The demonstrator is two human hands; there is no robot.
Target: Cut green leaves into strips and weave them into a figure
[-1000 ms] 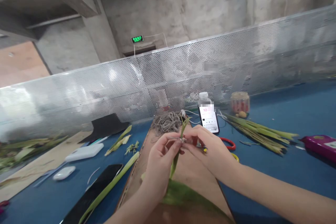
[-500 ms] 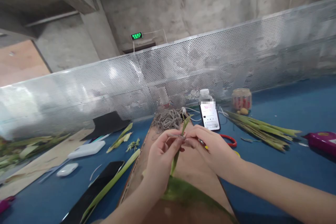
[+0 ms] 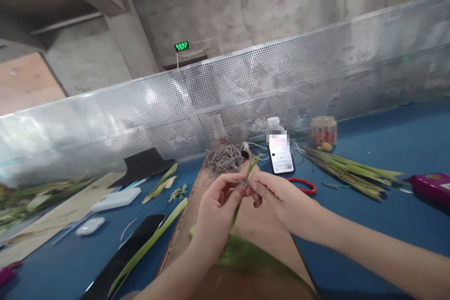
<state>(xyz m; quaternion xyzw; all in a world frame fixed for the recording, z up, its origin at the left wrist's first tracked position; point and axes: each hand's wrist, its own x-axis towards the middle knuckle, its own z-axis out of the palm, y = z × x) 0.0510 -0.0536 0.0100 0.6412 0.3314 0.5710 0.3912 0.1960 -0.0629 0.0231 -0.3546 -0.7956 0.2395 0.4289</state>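
My left hand [image 3: 220,201] is closed in a pinch on a long green leaf [image 3: 251,248], whose narrow stem end [image 3: 251,165] sticks up past the fingertips. My right hand [image 3: 281,197] presses its bent fingers together against the same spot on the stem. A thin grey strand seems to lie by the fingertips, but what the right fingers grip is hidden. Below the hands, the wide blurred part of the leaf spreads over a brown board [image 3: 270,229]. A heap of grey cord [image 3: 225,159] lies at the board's far end.
Right of the board are a red handle loop [image 3: 309,186], a phone [image 3: 281,157] against a bottle [image 3: 273,123], a jar [image 3: 323,130], a leaf bundle [image 3: 348,171] and a purple tool [image 3: 431,190]. On the left lie a black slab [image 3: 130,253], white cases [image 3: 116,199] and leaves.
My right hand has turned slightly and its fingers have shifted at the stem. The small yellow bit beside it is now mostly hidden. My left hand stays nearly in place.
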